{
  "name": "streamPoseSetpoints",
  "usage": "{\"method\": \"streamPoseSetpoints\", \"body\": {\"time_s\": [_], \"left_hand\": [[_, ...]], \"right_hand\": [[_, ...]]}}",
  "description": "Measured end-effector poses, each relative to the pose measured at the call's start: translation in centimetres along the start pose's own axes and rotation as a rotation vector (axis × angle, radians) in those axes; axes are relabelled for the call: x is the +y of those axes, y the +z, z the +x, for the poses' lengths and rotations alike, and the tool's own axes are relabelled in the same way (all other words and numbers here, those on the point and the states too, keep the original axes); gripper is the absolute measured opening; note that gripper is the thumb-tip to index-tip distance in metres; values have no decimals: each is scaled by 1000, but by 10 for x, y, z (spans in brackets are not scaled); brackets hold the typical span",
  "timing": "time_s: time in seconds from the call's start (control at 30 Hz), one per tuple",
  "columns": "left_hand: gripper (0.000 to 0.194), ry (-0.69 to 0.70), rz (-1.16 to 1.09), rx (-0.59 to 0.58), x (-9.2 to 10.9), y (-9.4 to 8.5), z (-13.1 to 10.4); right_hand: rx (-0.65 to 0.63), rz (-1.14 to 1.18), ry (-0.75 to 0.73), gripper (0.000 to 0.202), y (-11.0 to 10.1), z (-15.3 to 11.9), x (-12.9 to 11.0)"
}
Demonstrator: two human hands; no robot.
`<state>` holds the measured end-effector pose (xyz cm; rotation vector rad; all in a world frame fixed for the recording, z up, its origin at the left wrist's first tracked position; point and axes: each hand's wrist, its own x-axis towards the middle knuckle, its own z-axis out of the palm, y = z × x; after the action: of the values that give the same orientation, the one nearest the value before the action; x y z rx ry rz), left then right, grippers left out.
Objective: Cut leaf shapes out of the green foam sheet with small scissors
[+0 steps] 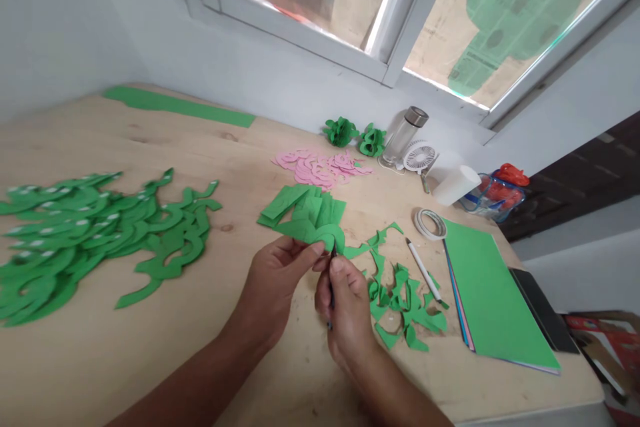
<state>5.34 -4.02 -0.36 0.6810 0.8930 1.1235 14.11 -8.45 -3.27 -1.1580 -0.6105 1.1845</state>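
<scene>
Near the middle of the table, my left hand [277, 273] pinches a curved green paper piece [320, 232] between thumb and fingers. My right hand [345, 297] is closed around dark-handled scissors [332, 287], whose blades meet the right end of that piece. Just behind it lies a stack of green paper pieces [300, 203]. Green scraps [405, 300] are scattered to the right of my right hand. A large pile of curved green cutouts [105, 233] with small white patches spreads over the left side. Pink cutouts [320, 167] lie beyond the stack.
Along the wall stand two green paper ornaments [340, 131], a glass bottle [404, 135], a small white fan [419, 156] and a white roll [457, 185]. To the right are a tape roll [430, 223], a white pen [424, 270] and green sheets [495, 300]. A green strip [180, 105] lies behind.
</scene>
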Motion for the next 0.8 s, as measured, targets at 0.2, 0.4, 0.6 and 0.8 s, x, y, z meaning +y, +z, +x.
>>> {"method": "streamPoseSetpoints", "body": {"time_s": [0.2, 0.4, 0.6, 0.8], "left_hand": [[18, 4, -8, 3, 2, 1, 0], [18, 22, 34, 21, 6, 4, -1], [17, 24, 51, 8, 8, 3, 0], [12, 45, 57, 3, 7, 2, -1]], "right_hand": [[-16, 15, 3, 57, 1, -1, -1], [-20, 22, 0, 57, 0, -1, 0], [-32, 17, 4, 56, -2, -1, 1], [-25, 11, 9, 57, -1, -1, 0]]}}
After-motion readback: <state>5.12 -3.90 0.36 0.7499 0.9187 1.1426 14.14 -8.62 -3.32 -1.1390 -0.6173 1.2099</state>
